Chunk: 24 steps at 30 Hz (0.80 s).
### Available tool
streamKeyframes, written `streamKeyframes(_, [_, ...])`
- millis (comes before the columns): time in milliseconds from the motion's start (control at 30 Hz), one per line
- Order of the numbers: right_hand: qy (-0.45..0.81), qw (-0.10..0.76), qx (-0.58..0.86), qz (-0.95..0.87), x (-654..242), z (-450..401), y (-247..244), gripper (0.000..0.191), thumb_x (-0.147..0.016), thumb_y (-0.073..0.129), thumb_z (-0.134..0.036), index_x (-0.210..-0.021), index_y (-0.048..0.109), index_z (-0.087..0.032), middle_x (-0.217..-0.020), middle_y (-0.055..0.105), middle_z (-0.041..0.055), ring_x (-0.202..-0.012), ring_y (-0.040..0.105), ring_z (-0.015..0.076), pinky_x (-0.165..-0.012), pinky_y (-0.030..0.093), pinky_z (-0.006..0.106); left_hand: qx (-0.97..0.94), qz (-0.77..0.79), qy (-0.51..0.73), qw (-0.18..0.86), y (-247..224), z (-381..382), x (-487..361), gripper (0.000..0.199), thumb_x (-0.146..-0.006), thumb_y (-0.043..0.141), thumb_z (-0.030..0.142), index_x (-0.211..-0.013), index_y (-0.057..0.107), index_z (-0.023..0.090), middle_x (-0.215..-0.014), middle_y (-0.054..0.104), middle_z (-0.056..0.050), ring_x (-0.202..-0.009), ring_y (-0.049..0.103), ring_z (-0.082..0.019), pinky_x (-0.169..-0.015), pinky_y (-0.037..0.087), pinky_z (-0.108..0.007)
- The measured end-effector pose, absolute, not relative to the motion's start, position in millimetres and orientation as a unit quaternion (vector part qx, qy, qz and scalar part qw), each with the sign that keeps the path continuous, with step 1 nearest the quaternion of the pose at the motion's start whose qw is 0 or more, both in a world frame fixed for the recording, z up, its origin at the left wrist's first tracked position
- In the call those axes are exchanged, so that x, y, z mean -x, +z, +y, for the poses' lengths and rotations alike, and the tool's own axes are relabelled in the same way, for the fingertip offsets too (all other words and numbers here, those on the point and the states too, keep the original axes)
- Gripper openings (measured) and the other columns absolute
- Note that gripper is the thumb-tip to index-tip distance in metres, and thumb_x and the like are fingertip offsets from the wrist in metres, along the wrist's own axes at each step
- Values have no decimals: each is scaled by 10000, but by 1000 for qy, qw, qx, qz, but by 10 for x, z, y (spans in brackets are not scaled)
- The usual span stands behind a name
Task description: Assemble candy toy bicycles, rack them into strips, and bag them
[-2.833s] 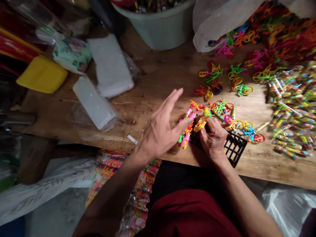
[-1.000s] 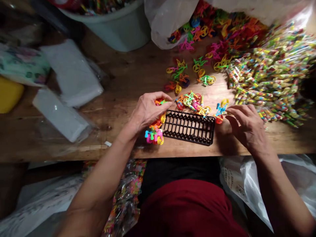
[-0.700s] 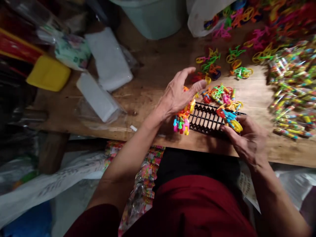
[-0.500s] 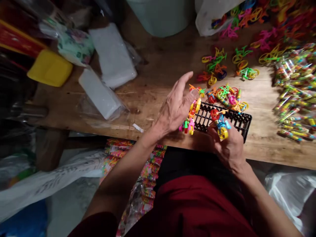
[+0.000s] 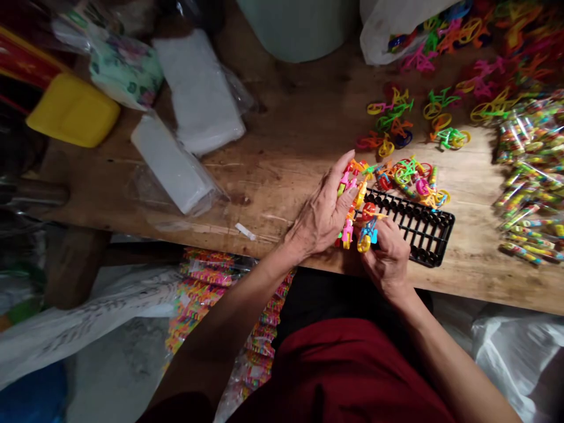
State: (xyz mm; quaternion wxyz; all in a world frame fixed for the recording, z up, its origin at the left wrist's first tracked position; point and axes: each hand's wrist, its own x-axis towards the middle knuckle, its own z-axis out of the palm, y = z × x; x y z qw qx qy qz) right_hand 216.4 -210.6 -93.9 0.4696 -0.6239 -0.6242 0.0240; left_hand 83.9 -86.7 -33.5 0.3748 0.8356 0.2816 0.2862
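Note:
My left hand (image 5: pixel 323 214) rests against a row of small colourful plastic toy bicycles (image 5: pixel 348 228) standing at the left end of a black slotted rack (image 5: pixel 429 235). Its fingers are stretched out and the thumb is apart, with some toys showing between thumb and forefinger. My right hand (image 5: pixel 390 255) pinches a blue toy bicycle (image 5: pixel 368 230) with a red and a yellow wheel, close beside that row. Its fingertips are partly hidden behind the toy. Just beyond the rack lies a small heap of toy bicycles (image 5: pixel 412 173) mixed with candy-filled tubes.
More toy bicycles (image 5: pixel 399 111) lie farther back, with a large pile at the upper right. Filled candy tubes (image 5: pixel 529 200) are heaped at right. A pale green bucket (image 5: pixel 299 29) stands behind. White wrapped packs (image 5: pixel 174 167) and a yellow container (image 5: pixel 73 110) are at left.
My right hand has moved left along the rack with the blue toy bicycle, up to the row. My left hand has shifted slightly in the view and its thumb and forefinger are closer together.

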Motion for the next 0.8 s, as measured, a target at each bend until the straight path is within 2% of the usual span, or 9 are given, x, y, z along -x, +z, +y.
streamKeyframes(267, [21, 478, 603, -639, -2162, -2091, -903, 166, -910, 480, -75, -929, 577, -209, -783, 611, 41, -760, 525, 193, -721, 457, 330, -824, 282, 291, 396, -388, -865, -856, 522, -1080, 312, 463, -1569, 241, 293, -1626, 386, -85, -1492, 427, -241, -1245, 362, -456])
streamKeyframes(500, [10, 426, 631, -649, -2112, -2077, -899, 203, -903, 474, -49, -969, 601, -194, -769, 595, 41, -756, 487, 200, -728, 425, 330, -821, 284, 286, 405, -393, -846, -836, 556, -1070, 268, 547, -1576, 234, 318, -1649, 354, -73, -1519, 383, -259, -1263, 320, -479])
streamKeyframes(600, [9, 408, 642, -649, -2110, -2059, -922, 215, -879, 471, -50, -975, 616, -177, -794, 596, 56, -773, 491, 211, -741, 431, 345, -840, 285, 273, 373, -291, -876, -805, 636, -1033, 256, 648, -1577, 242, 319, -1685, 287, -81, -1567, 279, -295, -1279, 261, -518])
streamKeyframes(667, [-7, 416, 637, -649, -2091, -2037, -943, 196, -867, 477, -63, -946, 616, -176, -811, 601, 67, -785, 505, 218, -730, 443, 349, -862, 292, 269, 316, -203, -931, -824, 737, -988, 375, 694, -1590, 226, 295, -1716, 197, -102, -1593, 178, -337, -1287, 218, -555])
streamKeyframes(733, [-26, 432, 627, -648, -2058, -2018, -954, 156, -871, 480, -91, -883, 602, -188, -796, 599, 69, -775, 520, 220, -712, 462, 351, -879, 312, 258, 252, -136, -1006, -883, 823, -945, 556, 611, -1603, 212, 258, -1726, 135, -137, -1593, 146, -377, -1277, 229, -586])
streamKeyframes(800, [-27, 434, 624, -649, -2041, -2019, -941, 158, -904, 468, -119, -847, 591, -200, -767, 597, 63, -743, 530, 215, -690, 484, 350, -885, 338, 236, 216, -108, -1075, -963, 826, -919, 636, 396, -1610, 213, 236, -1724, 124, -164, -1562, 256, -385, -1235, 343, -566])
